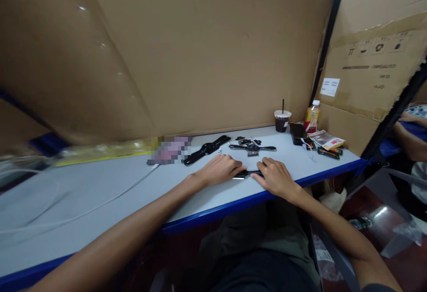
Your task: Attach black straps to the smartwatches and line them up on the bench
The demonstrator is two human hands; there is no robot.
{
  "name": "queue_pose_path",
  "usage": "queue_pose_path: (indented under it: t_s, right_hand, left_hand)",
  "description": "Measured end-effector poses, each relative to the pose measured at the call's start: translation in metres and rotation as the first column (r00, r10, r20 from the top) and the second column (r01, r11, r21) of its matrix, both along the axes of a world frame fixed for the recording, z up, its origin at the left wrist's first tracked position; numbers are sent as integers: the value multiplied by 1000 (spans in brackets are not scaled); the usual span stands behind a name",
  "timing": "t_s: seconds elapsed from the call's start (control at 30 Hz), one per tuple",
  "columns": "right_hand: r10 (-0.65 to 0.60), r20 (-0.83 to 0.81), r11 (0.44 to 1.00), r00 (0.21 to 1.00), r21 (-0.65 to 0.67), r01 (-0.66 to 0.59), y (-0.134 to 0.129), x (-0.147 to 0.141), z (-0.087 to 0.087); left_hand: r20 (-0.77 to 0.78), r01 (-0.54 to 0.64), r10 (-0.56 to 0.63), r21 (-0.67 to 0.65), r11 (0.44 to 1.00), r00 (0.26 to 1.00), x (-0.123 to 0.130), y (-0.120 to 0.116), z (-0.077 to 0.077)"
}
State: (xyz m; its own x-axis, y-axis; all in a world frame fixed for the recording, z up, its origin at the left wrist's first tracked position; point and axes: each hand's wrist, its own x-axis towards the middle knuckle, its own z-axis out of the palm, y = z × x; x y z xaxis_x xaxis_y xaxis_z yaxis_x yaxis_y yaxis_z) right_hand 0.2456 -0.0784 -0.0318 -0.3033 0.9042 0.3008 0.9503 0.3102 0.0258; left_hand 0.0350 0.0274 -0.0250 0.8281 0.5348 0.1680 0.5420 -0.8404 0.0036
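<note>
My left hand [224, 169] is closed on the left end of a black handled tool [247, 174], low over the white table near its front edge. My right hand [273, 175] is closed round the tool's right end. Between the hands the tool's middle and a shiny metal edge show; my fingers hide its ends. Behind it lies another black two-handled tool [255, 147] with a small metal plate [252, 153] at its front. Small black parts [246, 141] are just beyond. Long black handle pieces [207, 149] rest to the left.
A pixelated item [169, 150] with a white cable [113, 198] lies at left. At the back right stand a lidded cup [282, 121] and a bottle [312, 117], near a black box [298, 134] and packets [327, 140]. Cardboard walls surround the table [133, 214]. Another person's arm [411, 138] shows far right.
</note>
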Motion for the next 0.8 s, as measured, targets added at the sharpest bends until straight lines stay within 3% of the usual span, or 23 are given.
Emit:
queue_pose_path:
  t_s: [0.27, 0.8]
  right_hand:
    - [-19, 47, 998, 999, 61, 16, 6, 8, -7]
    - [8, 68, 988, 998, 156, -18, 13, 16, -16]
  left_hand:
    - [49, 30, -33, 50, 998, 998, 5, -3, 2]
    - [-9, 20, -19, 78, 997, 1000, 6, -8, 13]
